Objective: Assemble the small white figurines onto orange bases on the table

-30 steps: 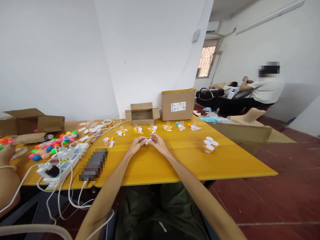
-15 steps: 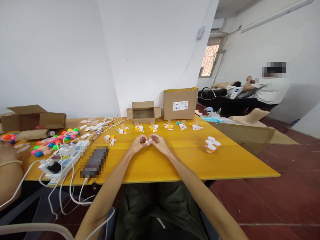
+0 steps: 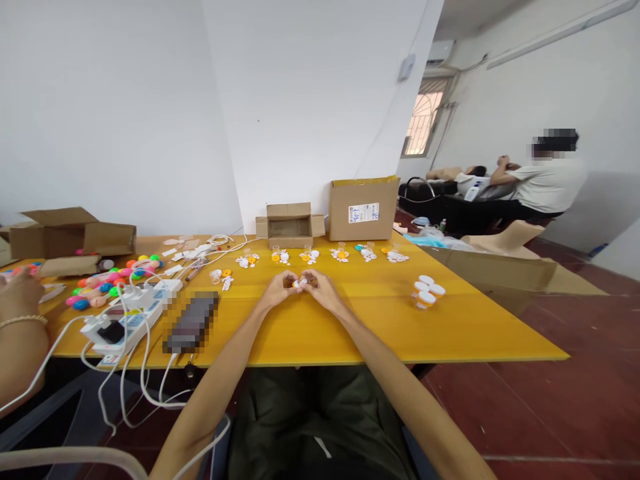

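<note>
1. Hands: both out in front, centre of frame, forearms angling in from the lower edge. Left hand [image 3: 278,291] and right hand [image 3: 320,288] meet fingertip to fingertip, wrists low, fingers curled inward.
2. State: both pinching one small white piece [image 3: 299,285] between thumbs and fingers (tiny and half covered, exact shape can't be told). It's mid-frame, above the yellow tabletop [image 3: 295,337].
3. Vs 1.0 s ago: fingers were flatter over the piece; now more bent, dark hollows showing inside both grips. Hands at about the same spot, piece still held between them.
4. View has swung slightly, so everything sits a bit further right in frame. The row of small piles [image 3: 369,255] past the hands (white bits, orange or teal discs, clear cups) looks unchanged.
5. Four white-topped containers [image 3: 425,298], grouped right of centre, same cluster as before.
6. Left side: power strip [image 3: 163,295] and coloured balls [image 3: 80,305] keep their places. Another person's hand [image 3: 23,293] at the left edge, by the coloured bits, shows more than earlier.
</note>
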Tool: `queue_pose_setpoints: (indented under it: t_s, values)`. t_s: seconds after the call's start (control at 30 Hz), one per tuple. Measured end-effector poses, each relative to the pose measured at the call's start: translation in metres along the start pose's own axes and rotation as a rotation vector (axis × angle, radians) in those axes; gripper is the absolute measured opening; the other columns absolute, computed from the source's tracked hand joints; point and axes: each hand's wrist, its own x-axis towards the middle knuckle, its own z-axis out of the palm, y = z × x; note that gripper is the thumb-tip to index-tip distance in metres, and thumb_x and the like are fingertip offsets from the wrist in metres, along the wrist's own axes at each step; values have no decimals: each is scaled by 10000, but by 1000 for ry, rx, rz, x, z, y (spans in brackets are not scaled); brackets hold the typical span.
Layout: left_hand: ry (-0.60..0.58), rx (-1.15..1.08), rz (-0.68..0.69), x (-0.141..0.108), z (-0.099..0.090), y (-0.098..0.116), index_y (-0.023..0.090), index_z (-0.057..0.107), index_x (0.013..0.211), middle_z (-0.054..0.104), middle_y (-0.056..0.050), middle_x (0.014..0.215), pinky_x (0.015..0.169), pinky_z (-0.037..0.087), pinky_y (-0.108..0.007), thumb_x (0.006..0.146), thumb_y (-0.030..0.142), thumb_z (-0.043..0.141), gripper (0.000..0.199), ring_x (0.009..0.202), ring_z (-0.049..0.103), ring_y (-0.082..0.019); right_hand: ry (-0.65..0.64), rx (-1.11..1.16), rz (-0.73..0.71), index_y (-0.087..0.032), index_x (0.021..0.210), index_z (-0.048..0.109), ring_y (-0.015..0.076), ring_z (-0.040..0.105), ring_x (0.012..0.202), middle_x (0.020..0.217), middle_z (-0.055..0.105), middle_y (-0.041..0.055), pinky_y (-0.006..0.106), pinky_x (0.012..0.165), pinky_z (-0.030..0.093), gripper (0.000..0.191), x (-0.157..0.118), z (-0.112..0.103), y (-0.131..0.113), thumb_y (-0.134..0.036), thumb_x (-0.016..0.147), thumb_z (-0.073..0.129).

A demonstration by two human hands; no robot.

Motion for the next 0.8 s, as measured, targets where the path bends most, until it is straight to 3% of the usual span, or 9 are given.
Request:
queue_pose_setpoints:
  t_s: [0.13, 0.37, 0.53, 0.63, 0.8]
  values:
    - [-1, 9, 9, -1, -1, 1, 179, 655, 811, 701, -6, 826, 837, 528, -317, 588, 315, 866, 335, 819, 656, -168, 22, 17, 21, -233, 1019, 687, 219, 685, 944, 1039, 729, 55, 365, 857, 550, 309, 0, 3, 3, -253, 715, 733]
    - [-28, -29, -31, 0, 0, 0, 187, 656, 818, 707, 5, 770, 768, 552, -317, 573, 332, 876, 359, 750, 662, -162, 10, -61, 19, -228, 879, 697, 215, 671, 802, 838, 725, 29, 358, 797, 541, 156, -2, 0, 1, -362, 800, 679]
    - [-18, -31, -33, -1, -2, 1, 186, 641, 805, 713, 3, 769, 756, 551, -312, 568, 323, 877, 361, 748, 669, -164, -30, -40, -74, -240, 1002, 711, 219, 664, 957, 1031, 727, 43, 367, 900, 520, 226, -1, 0, -2, -271, 784, 659]
    - [-19, -33, -33, -2, -1, 2, 185, 631, 794, 707, 4, 744, 737, 548, -308, 565, 340, 881, 373, 725, 663, -161, 2, -55, -56, -239, 1045, 700, 225, 655, 997, 1093, 713, 63, 366, 905, 515, 273, -2, 2, -1, -294, 778, 682]
    - [-25, -19, -31, -2, 0, 2, 186, 631, 793, 705, 6, 722, 698, 541, -293, 569, 384, 882, 391, 697, 652, -153, 13, -112, -28, -234, 941, 703, 226, 657, 893, 943, 718, 57, 363, 846, 523, 185, -3, 1, 2, -363, 812, 677]
